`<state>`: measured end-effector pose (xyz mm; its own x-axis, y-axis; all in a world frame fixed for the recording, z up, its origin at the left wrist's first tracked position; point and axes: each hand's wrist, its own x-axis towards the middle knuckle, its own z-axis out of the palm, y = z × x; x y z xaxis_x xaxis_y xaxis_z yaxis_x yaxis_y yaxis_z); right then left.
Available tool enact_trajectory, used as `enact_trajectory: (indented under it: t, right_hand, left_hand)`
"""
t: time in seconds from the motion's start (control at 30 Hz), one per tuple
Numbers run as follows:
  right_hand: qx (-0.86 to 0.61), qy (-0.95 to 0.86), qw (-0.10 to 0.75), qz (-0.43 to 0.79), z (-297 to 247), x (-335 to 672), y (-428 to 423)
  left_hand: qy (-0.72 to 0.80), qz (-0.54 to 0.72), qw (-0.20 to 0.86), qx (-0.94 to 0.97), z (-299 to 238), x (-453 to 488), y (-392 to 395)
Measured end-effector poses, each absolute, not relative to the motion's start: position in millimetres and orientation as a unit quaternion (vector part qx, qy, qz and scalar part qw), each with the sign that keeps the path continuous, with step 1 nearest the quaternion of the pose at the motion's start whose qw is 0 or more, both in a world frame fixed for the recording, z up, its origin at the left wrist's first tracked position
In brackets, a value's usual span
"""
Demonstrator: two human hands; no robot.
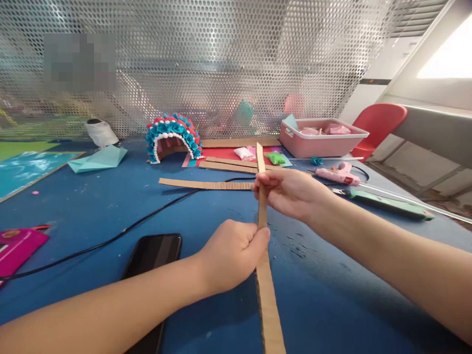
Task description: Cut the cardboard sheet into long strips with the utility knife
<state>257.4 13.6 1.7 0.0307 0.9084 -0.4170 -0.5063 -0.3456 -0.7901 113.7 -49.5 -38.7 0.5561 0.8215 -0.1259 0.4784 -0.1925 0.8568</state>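
Observation:
A long, narrow cardboard strip (pixel 270 300) runs away from me over the blue table, held in both hands. My left hand (pixel 236 250) is closed around its middle, thumb along the top. Farther up, my right hand (pixel 285 191) pinches the same strip between thumb and fingers. The strip's far end rises past the right fingers. Behind my right hand, another cardboard strip (pixel 206 185) lies crosswise on the table, its right end hidden by the fingers. More flat cardboard strips (pixel 228 164) lie beyond it.
A black phone (pixel 158 250) lies under my left forearm, and a black cable (pixel 147 216) crosses the table. Rightward are a green cutter (pixel 387 202), a pink glue gun (pixel 339 174) and a pink bin (pixel 320 142). A flower-covered arch (pixel 173 132) stands at the back before perforated metal.

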Motion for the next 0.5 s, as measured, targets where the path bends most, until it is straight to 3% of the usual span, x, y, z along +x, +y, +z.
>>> enact_trajectory:
  t: [0.37,0.5]
  right_hand:
    - [-0.436,-0.186,0.711,0.519,39.6,319.6,84.0]
    - [-0.422,-0.2,0.756,0.459,56.2,349.2,72.1]
  left_hand:
    - [0.389,0.128,0.387,0.826,-37.4,110.0,-52.7]
    - [0.402,0.169,0.506,0.744,-39.0,110.0,-44.1]
